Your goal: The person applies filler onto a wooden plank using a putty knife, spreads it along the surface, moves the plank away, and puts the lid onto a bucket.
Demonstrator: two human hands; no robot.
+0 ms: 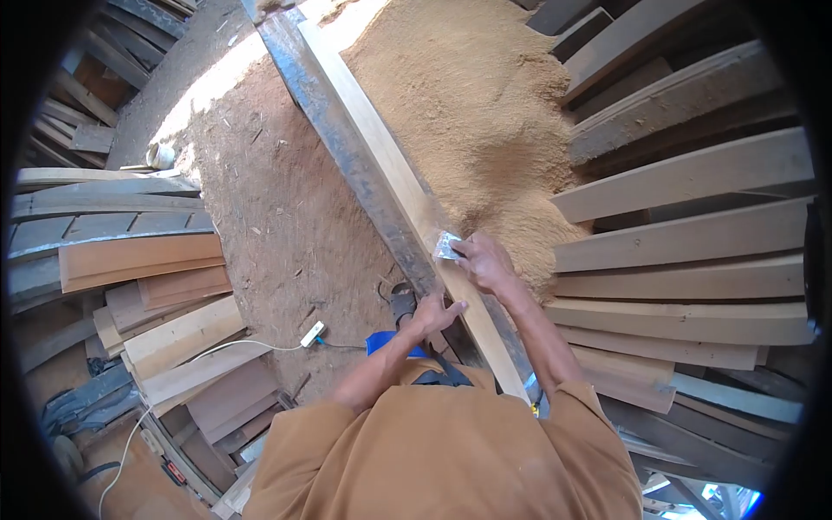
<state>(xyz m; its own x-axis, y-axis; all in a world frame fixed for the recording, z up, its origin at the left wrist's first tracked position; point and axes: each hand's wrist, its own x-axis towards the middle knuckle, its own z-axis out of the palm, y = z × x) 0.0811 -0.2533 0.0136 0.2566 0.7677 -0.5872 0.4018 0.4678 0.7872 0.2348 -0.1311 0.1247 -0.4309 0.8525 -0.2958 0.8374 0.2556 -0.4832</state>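
Observation:
A long, narrow, pale wooden board (373,130) runs diagonally from the upper left down toward my body. It lies along a worn, blue-grey beam (325,121). My left hand (433,315) grips the board's near part from the left side, with its thumb over the top face. Farther along, my right hand (485,260) is closed around a small flat scraper (448,246) with a silvery-white blade. The blade is at the board's upper face, and its handle is hidden in the fingers. Whether the blade's edge presses on the wood I cannot tell.
A sawdust heap (468,113) spreads right of the beam. Stacked planks (685,247) line the right side, and more boards (182,334) are piled at left. A white power socket (313,334) with a cable lies on the dirt floor (277,208).

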